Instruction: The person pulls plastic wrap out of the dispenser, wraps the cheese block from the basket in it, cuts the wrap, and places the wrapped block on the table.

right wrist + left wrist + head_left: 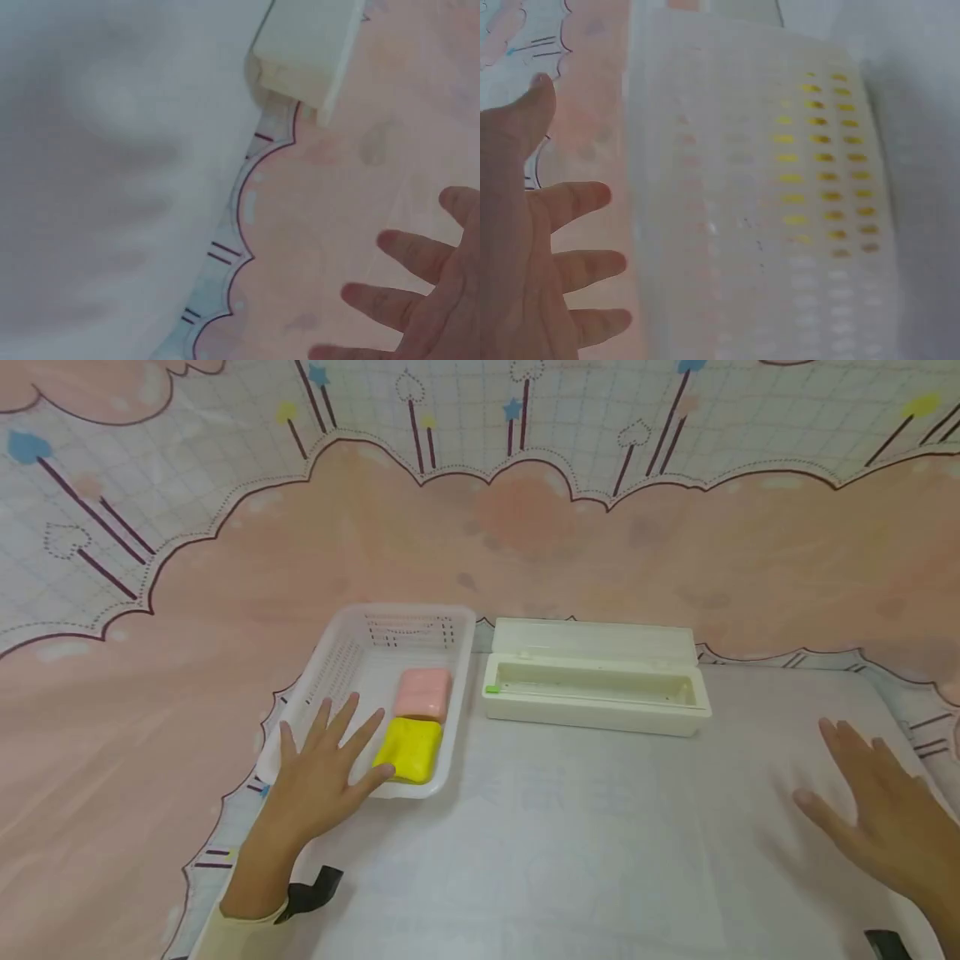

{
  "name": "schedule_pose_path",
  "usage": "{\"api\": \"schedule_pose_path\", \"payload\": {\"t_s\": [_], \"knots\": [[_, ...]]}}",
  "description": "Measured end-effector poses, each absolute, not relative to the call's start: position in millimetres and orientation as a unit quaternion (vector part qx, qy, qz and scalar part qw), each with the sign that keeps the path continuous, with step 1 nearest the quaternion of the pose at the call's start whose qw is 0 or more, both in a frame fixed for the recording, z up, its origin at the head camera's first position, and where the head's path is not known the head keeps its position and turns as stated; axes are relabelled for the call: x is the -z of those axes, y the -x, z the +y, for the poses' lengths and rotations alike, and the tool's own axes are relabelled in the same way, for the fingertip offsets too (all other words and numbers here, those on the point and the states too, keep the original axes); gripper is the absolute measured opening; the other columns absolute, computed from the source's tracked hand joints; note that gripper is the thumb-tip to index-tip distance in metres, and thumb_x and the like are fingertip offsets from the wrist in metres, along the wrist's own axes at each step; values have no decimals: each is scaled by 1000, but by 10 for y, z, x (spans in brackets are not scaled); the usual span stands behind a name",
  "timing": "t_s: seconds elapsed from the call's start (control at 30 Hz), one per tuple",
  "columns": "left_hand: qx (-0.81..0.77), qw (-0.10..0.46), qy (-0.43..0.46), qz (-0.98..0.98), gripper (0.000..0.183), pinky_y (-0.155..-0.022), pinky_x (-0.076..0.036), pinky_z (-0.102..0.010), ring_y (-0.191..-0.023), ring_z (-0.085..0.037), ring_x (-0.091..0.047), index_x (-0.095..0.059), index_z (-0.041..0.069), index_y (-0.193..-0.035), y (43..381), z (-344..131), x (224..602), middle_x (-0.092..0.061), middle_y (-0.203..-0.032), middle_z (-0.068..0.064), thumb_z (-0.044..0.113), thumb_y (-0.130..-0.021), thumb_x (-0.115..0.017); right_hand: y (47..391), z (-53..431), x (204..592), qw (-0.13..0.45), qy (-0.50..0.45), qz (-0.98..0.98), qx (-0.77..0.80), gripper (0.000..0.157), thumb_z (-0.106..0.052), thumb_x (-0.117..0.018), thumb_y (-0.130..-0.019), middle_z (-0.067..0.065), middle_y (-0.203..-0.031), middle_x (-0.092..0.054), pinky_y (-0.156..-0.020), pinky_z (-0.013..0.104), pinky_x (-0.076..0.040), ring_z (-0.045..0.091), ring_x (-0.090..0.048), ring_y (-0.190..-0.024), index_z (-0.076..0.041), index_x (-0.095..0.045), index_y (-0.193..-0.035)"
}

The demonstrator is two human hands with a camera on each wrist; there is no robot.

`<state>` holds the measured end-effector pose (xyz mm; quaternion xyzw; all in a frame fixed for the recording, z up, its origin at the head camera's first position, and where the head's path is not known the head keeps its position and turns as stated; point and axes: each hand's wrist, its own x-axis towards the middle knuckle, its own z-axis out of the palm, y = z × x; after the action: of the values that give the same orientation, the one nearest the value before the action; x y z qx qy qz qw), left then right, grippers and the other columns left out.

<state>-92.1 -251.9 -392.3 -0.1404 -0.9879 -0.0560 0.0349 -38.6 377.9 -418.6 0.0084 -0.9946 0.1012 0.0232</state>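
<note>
My left hand is spread over the near left part of a white plastic basket, fingers straight and holding nothing. Inside the basket lie a pink block and, nearer me, a yellow block; the left thumb tip overlaps the yellow one in the head view, and I cannot tell if they touch. In the left wrist view the yellow shows through the slots of the basket's wall. Off at the right, my right hand hovers with straight fingers, apart from everything.
A long cream box with its lid raised stands right of the basket and has a green tab at its left front. White sheeting covers the table. A peach patterned cloth lies behind and at the sides.
</note>
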Motion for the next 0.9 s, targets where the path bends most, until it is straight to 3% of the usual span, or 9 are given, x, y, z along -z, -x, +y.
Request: {"api": "schedule_pose_path", "payload": {"t_s": [0.07, 0.13, 0.23, 0.3, 0.4, 0.5, 0.7, 0.8, 0.9], "knots": [[73, 25, 159, -984, 71, -114, -8, -81, -156, -44, -16, -32, 30, -161, 976, -2454, 3843, -22, -170, -9, 63, -100, -47, 445, 3751, 4126, 15, -22, -994, -104, 99, -56, -57, -99, 35, -162, -18, -106, 82, -21, 64, -20, -143, -15, 5, -164], [92, 20, 187, -978, 67, -117, -14, -75, -155, -42, -22, -36, 26, -159, 1066, -2364, 3745, -30, -168, -8, 58, -102, -48, 526, 3702, 4055, 13, -33, -995, -98, 98, -56, -57, -99, 37, -152, -37, -91, 74, -45, 62, -47, -126, -14, 2, -165], [135, 0, 236, -962, 62, -121, -24, -64, -153, -37, -32, -44, 19, -155, 1272, -2181, 3561, -42, -162, -8, 51, -103, -52, 674, 3572, 3943, 20, -45, -996, -79, 94, -58, -56, -98, 35, -138, -55, -65, 67, -53, 54, -65, -91, -13, -7, -165], [161, -25, 259, -952, 58, -120, -32, -57, -146, -33, -44, -50, 15, -151, 1447, -2038, 3455, -54, -152, -7, 48, -104, -53, 785, 3473, 3879, 27, -57, -994, -90, 87, -56, -55, -100, 32, -135, -59, -67, 66, -52, 48, -67, -84, -13, -16, -164], [191, -82, 279, -938, 52, -115, -41, -50, -123, -25, -65, -56, 13, -145, 1731, -1808, 3348, -64, -140, -6, 44, -104, -55, 973, 3329, 3803, 28, -79, -989, -120, 75, -52, -55, -101, 29, -132, -63, -75, 69, -49, 47, -65, -94, -12, -31, -160], [185, -115, 308, -926, 43, -112, -46, -46, -114, -23, -68, -63, 12, -138, 2019, -1561, 3316, -68, -133, -5, 38, -104, -58, 1169, 3221, 3778, 33, -101, -983, -150, 61, -47, -58, -102, 26, -127, -67, -71, 57, -52, 40, -64, -90, -10, -49, -150], [166, -149, 380, -898, 34, -110, -48, -41, -126, -25, -63, -69, 9, -129, 2462, -1106, 3454, -70, -131, -6, 29, -103, -61, 1504, 3078, 3894, 48, -143, -970, -189, 45, -40, -67, -98, 20, -117, -73, -62, 35, -49, 21, -58, -74, -7, -68, -129], [172, -175, 400, -883, 32, -108, -49, -40, -124, -25, -64, -71, 7, -127, 2616, -929, 3551, -71, -129, -6, 27, -102, -63, 1636, 3051, 4002, 52, -155, -964, -207, 40, -39, -69, -97, 17, -113, -75, -62, 31, -44, 19, -55, -70, -8, -72, -123], [173, -202, 394, -880, 33, -105, -51, -39, -121, -23, -65, -72, 7, -126, 2717, -794, 3635, -72, -127, -4, 27, -100, -67, 1748, 3025, 4078, 35, -156, -960, -232, 38, -38, -70, -96, 17, -114, -75, -67, 38, -48, 25, -61, -77, -9, -74, -121]]}}
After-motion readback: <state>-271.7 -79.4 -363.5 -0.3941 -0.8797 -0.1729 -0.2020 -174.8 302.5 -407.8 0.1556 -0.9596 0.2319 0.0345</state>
